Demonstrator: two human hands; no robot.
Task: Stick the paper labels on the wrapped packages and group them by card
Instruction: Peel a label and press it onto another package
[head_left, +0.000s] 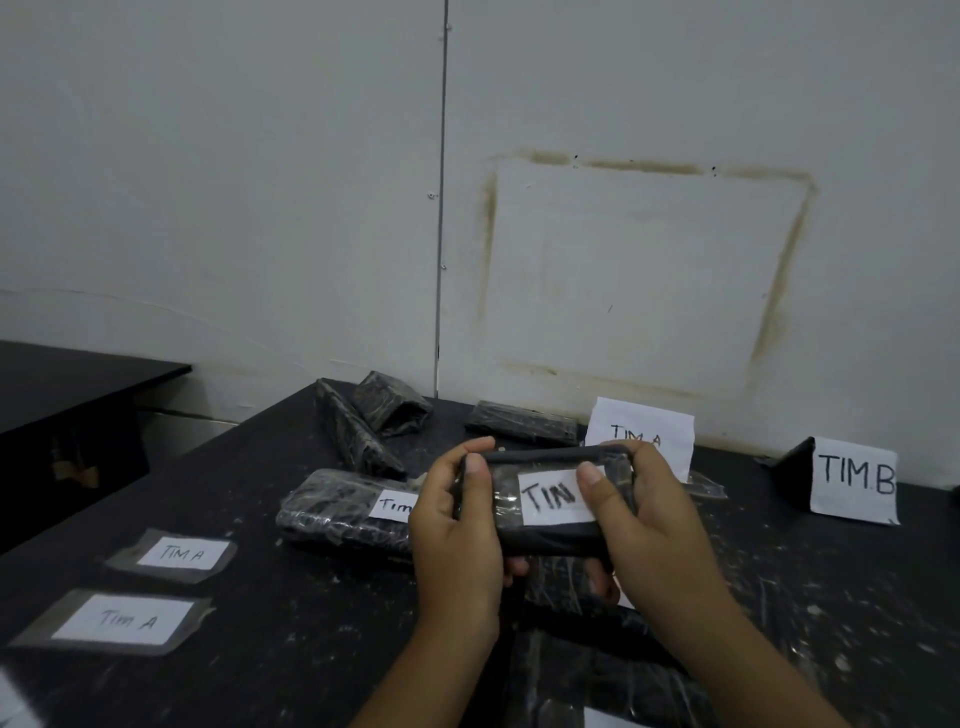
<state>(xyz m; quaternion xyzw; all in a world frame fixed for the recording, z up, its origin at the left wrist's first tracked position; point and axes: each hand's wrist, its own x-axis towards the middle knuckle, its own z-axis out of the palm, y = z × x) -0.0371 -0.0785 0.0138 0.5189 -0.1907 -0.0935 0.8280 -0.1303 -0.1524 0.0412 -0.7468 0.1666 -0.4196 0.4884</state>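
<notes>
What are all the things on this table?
held package: one, black with white label, held up at centre
labelled package: one, black, lying left of it
bare packages: three, black, at the back
other packages: count unclear, black, nearest front
loose labels: two, white on grey tape, front left
cards: two, white, standing at the back right, TIM A and TIM B
table: one, black, scuffed, under everything
hands: two; left hand and right hand grip the held package's ends
</notes>
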